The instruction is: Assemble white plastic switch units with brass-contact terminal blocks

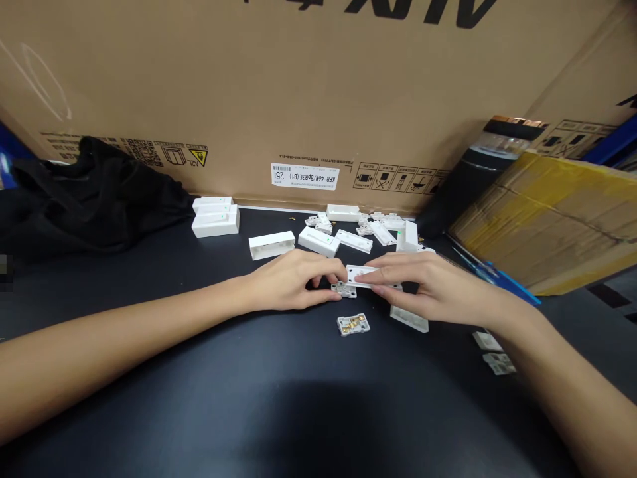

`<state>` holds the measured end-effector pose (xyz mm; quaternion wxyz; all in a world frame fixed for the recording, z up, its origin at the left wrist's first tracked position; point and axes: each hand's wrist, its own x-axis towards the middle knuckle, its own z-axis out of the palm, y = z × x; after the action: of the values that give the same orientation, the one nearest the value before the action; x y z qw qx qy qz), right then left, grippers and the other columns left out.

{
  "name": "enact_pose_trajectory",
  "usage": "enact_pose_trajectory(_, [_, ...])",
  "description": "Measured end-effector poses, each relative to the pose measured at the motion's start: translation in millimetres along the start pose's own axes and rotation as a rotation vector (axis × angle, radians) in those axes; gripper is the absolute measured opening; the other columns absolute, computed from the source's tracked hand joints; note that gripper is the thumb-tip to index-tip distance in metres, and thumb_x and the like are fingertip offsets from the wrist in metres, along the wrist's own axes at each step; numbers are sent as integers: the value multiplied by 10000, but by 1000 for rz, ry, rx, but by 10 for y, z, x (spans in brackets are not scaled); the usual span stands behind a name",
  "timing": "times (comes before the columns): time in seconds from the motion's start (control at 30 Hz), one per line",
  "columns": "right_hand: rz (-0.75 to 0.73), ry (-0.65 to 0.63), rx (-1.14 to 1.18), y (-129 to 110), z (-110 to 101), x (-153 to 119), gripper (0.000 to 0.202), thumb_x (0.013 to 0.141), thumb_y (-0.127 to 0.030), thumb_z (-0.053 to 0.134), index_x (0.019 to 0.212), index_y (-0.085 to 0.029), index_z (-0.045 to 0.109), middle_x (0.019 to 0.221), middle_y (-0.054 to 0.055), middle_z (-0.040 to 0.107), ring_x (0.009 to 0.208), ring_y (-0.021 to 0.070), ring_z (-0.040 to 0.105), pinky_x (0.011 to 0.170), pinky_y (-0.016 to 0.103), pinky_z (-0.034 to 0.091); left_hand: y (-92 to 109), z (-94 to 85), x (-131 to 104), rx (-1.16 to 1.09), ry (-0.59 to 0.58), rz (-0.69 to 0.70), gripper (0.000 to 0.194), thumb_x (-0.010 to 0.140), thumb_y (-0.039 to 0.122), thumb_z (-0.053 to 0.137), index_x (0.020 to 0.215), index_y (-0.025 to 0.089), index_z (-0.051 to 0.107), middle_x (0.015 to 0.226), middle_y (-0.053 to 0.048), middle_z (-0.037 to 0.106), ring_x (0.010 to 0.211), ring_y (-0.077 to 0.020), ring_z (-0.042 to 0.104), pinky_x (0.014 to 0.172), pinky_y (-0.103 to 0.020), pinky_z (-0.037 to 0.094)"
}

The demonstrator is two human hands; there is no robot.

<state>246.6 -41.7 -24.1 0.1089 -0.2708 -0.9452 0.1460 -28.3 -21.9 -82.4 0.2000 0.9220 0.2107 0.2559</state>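
A white plate (pixel 354 274) at centre is held by the right hand (pixel 428 282); at its seven o'clock, a small piece (pixel 347 291) is touched by the left hand (pixel 293 280), whose grip cannot be told

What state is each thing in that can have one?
Right hand, closed on white plate
White plate, held
Left hand, fingertips beside the plate's end
Brass-fitted piece, brass side up
White housing, hollow side showing
Black cloth, crumpled
Large carton, printing upside down
Brown box, taped
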Motion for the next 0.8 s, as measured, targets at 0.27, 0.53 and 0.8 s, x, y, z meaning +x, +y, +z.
enact_pose_trajectory(0.27, [-19,0,-24,-16,7,18,326,1033,-263,510,1274,-265,729,1057,62,763,865,166,701,764,282,515,-14,17,-4,35,26,60,210,979,355,649,1114,197,680,922,-15,712,720,-108,618,691,-231,489])
enact_pose_trajectory(0.53, [-20,-16,-15,-15,14,19,336,1028,-260,512,1289,-279,723,1028,52,764,840,163,699,749,282,512,-2,5,3,25,27,48,215,975,358,655,1108,199,713,907,-30,728,718,-123,632,692,-246,504])
enact_pose_trajectory(0.8, [-8,-63,-19,-13,27,19,320,1033,-280,500,1248,-264,737,957,48,750,806,170,678,718,281,488,22,-11,19,-2,11,36,208,964,328,662,1099,189,737,883,-42,728,766,-135,660,702,-245,525])
